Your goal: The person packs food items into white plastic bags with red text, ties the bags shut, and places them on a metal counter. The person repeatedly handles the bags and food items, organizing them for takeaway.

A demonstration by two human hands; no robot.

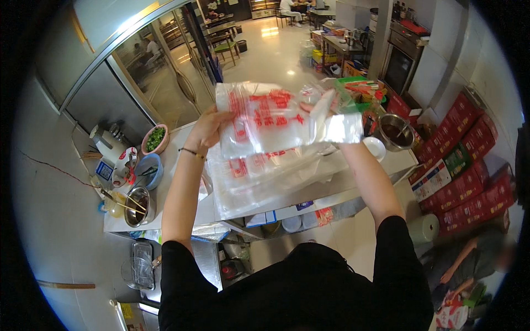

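Note:
Between my two raised hands is a flat stack of clear plastic bags with red print [265,120]. My left hand [211,126] grips its left edge, with the thumb over the front. My right hand [319,109] is at the right end, largely behind the folded plastic; some of its fingers show through. Below the held bags, a larger pile of similar clear bags [256,186] lies on the white counter [174,165]. A crumpled clear bag touches the green packaging [352,85] behind my right hand.
At left stand a pink bowl of chopped greens [155,139], a blue bowl [150,170] and a steel pot with sticks [138,207]. To the right are a steel bowl of dark sauce [395,130], a white dish [374,149] and stacked red cartons [459,165]. Another person [472,256] is at lower right.

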